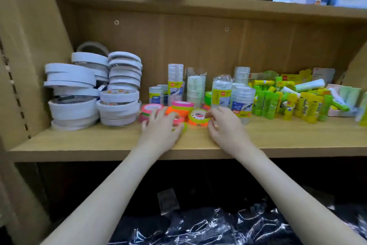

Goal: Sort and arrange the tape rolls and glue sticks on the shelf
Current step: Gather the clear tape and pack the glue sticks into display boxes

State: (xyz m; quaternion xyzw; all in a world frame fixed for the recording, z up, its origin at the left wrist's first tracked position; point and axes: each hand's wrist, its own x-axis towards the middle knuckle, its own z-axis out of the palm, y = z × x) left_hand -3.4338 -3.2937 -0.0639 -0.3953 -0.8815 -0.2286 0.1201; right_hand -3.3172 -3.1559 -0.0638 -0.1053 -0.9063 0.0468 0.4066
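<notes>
Shelf: a wooden shelf (278, 137) spans the middle of the frame and carries all the stock.
White tape rolls: white tape rolls (73, 94) stand in leaning stacks at the left of the shelf.
Neon tape rolls: small pink, orange and green neon tape rolls (181, 106) lie clustered at the centre, near the front edge.
Clear tape packs: wrapped clear tape packs (221, 94) stand upright just behind the neon rolls.
Glue sticks: green and yellow glue sticks (288, 102) fill the right, some upright, some lying in a heap.
Left hand: the left hand (160, 128) lies over the neon rolls at centre, fingers bent; blur hides whether it grips one.
Right hand: the right hand (224, 125) has thumb and fingers curled at the edge of a yellow-orange roll (198, 118); I cannot tell if it pinches it.
Lower shelf: dark plastic-wrapped goods (198, 227) lie at the bottom of the frame.
</notes>
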